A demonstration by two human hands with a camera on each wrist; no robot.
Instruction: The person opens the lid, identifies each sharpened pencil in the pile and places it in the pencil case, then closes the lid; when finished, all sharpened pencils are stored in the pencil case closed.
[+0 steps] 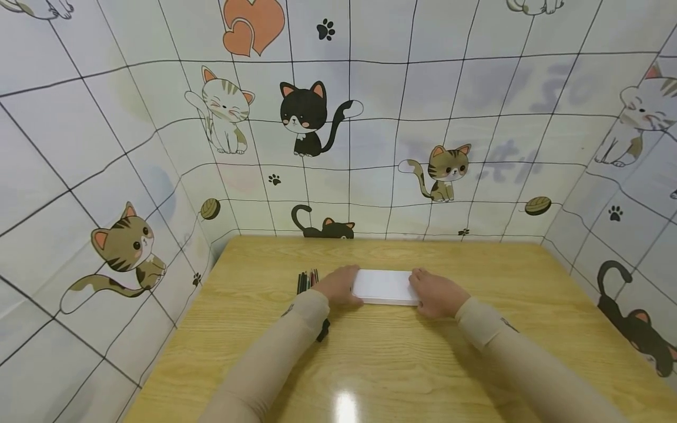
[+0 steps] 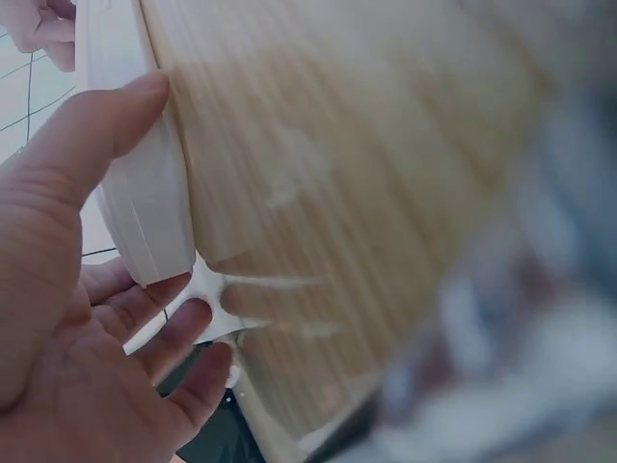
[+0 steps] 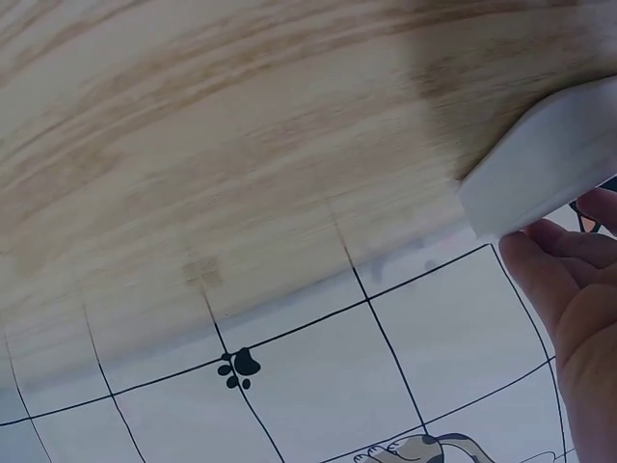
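Observation:
A flat white box (image 1: 385,286) lies on the wooden table between the two hands. My left hand (image 1: 341,286) holds its left end. In the left wrist view, the thumb lies against one long side of the box (image 2: 149,207) and the fingers reach round its end. At the right end, my right hand (image 1: 438,295) grips the box near the corner. The right wrist view shows the fingers and thumb of that hand (image 3: 578,289) at the corner of the box (image 3: 545,159). What is inside the box cannot be seen.
Several dark and coloured pencils (image 1: 308,280) lie side by side just left of my left hand. A black object (image 1: 323,331), partly hidden by the left forearm, is nearer to me. Cat-patterned sheeting (image 1: 381,129) encloses the wooden table (image 1: 402,364) at the back and sides.

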